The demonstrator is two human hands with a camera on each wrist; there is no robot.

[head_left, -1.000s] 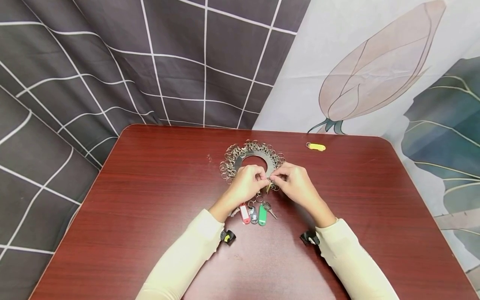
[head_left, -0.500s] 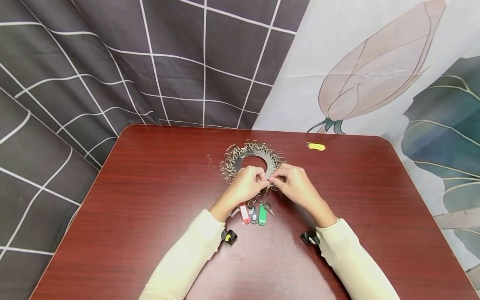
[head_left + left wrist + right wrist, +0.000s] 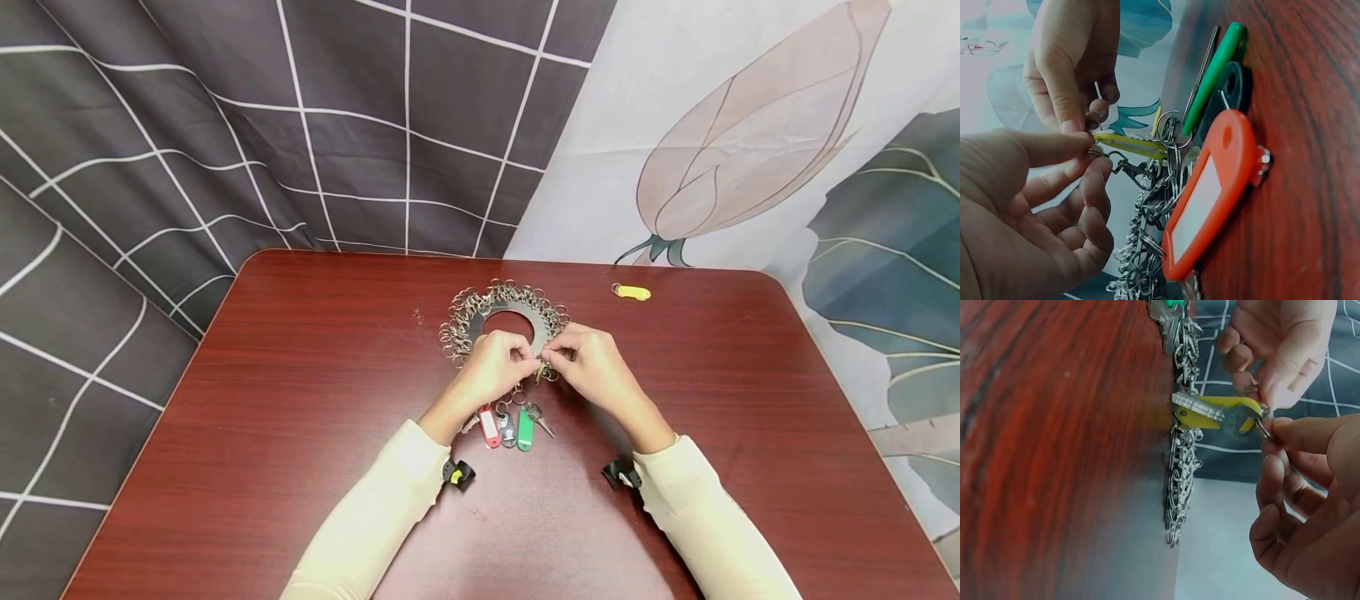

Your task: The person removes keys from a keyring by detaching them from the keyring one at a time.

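Observation:
Both hands meet at the near right side of a flat grey metal hoop [image 3: 534,312] hung all round with small rings and clasps. My left hand [image 3: 497,364] pinches a small metal clasp [image 3: 1124,165] between thumb and forefinger. With thumb and forefinger, my right hand [image 3: 592,367] grips a split ring [image 3: 1262,429]. From that ring hang a silver key [image 3: 1194,406] and a yellow key tag [image 3: 1225,402]. The fingertips of the two hands almost touch; they partly hide where ring and clasp meet.
On the table [image 3: 300,417], a red key tag [image 3: 490,427], a black tag [image 3: 507,430], a green tag [image 3: 525,430] and a key [image 3: 543,422] lie below the hoop. Another yellow tag [image 3: 633,292] lies at the far right. Curtains [image 3: 360,158] stand behind the table.
My right fingertips came closer to the left ones, then drew back slightly to the right. The hanging key and yellow tag shifted a little with them. My left hand has barely moved.

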